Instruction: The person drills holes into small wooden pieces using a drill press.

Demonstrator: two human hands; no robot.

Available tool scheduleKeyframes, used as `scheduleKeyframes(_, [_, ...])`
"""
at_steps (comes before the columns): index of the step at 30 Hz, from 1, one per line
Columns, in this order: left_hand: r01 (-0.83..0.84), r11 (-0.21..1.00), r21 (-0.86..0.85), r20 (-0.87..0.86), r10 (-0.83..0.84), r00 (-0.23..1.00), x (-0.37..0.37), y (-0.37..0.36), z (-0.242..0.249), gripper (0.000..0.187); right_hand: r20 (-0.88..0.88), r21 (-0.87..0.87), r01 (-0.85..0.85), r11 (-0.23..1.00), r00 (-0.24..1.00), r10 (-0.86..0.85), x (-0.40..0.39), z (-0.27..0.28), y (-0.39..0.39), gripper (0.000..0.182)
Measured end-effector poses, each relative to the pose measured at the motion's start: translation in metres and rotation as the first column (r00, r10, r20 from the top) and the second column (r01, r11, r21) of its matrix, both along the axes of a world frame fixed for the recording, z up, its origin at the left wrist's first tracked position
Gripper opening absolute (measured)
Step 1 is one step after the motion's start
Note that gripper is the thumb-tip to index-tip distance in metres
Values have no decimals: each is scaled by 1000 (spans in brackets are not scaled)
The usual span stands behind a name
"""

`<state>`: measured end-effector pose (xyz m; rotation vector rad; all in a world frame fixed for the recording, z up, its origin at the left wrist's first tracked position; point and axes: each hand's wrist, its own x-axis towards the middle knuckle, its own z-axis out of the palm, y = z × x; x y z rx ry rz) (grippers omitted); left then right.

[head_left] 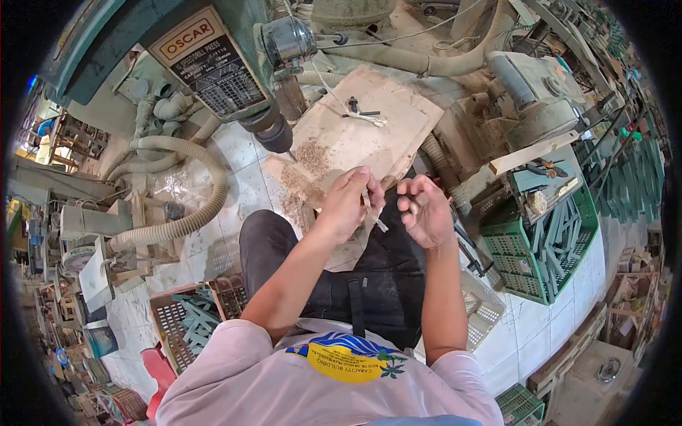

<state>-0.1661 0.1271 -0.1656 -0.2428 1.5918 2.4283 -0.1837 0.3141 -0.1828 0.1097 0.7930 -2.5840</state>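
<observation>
My left hand (348,206) is closed, thumb and fingers pinched together, around a thin pale strip (375,217) whose lower end sticks out over my lap. Across a small gap, my right hand (430,213) is raised with its fingers loosely curled, and I see nothing in it. Just beyond the left hand lies a wooden board (401,117), its near left part strewn with wood shavings (312,157). Above those shavings hangs the chuck (273,131) of a drill press (213,67), with a bit in it. A black chuck key (361,110) rests on the board beside a pale cord.
A green crate (543,248) of green strips stands at right, below a machine (536,92). Another crate (174,319) of such strips sits at lower left, next to a red chair edge (155,376). A ribbed hose (206,206) curves across the left side.
</observation>
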Motion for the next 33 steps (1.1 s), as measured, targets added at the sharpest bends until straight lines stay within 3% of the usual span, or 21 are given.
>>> scheduleKeyframes(1, [-78,990,116,71,70,995,0,6,2,34,2,0,-2,1000,1000,2,0,-2,-1,23])
scheduleKeyframes(2, [-161,961,225,149,130,980,-1,12,4,33,-85,253,-28,967,995,51,-1,-3,-2,23])
scheduleKeyframes(4, [-228,939,259,174,187,967,-5,20,-2,32,-244,470,77,879,969,46,4,9,-19,21])
scheduleKeyframes(5, [-296,910,291,199,245,949,-7,22,-4,32,-313,566,144,812,948,50,7,16,-27,20])
scheduleKeyframes(6, [-295,910,291,200,244,949,-7,22,-3,32,-493,710,311,632,860,132,10,18,-30,19])
scheduleKeyframes(7, [-249,924,291,192,199,961,-7,19,0,32,-622,761,493,421,739,260,11,22,-33,18])
scheduleKeyframes(8, [-204,935,290,185,155,971,-6,18,1,33,-597,793,509,335,757,264,13,28,-36,21])
scheduleKeyframes(11, [-220,911,348,150,178,973,-9,18,-8,34,-703,704,672,227,615,358,12,26,-32,19])
scheduleKeyframes(12, [-221,912,346,149,179,972,-11,17,-2,34,-703,704,672,230,615,357,14,21,-31,19])
scheduleKeyframes(14, [-368,799,475,267,268,926,-17,14,11,32,-781,573,718,396,625,-4,20,9,-30,14])
scheduleKeyframes(15, [-369,798,476,266,269,926,-20,13,11,32,-781,572,718,396,624,-2,23,10,-28,14])
scheduleKeyframes(16, [-367,797,480,224,293,929,-22,11,10,32,-614,427,598,678,742,-268,27,10,-27,13])
scheduleKeyframes(17, [-363,796,484,181,315,932,-23,10,9,33,-332,158,494,855,842,-425,29,11,-25,12])
scheduleKeyframes(19, [-290,870,399,153,249,956,-17,12,12,30,-321,135,485,864,846,-425,29,5,-23,14])
scheduleKeyframes(21, [-206,929,306,127,175,976,-8,16,14,27,-473,415,557,719,807,-353,28,5,-21,15])
scheduleKeyframes(22, [-131,946,296,85,111,990,-3,17,14,26,-473,415,561,717,806,-357,27,5,-19,15])
scheduleKeyframes(24, [-59,957,285,45,48,998,4,21,16,25,-726,534,702,472,667,-170,24,5,-15,14])
scheduleKeyframes(27, [-110,982,155,-35,116,993,7,26,20,18,-760,580,701,414,649,-33,30,15,-5,15])
scheduleKeyframes(29, [98,992,-80,-194,-112,975,7,20,20,13,-768,591,695,410,640,22,32,25,0,15])
scheduleKeyframes(31, [160,985,-64,-147,-168,975,9,13,17,13,-777,596,694,404,625,74,33,26,4,15])
scheduleKeyframes(33, [231,972,-49,-105,-236,966,8,11,14,13,-814,527,691,494,577,61,32,17,6,14])
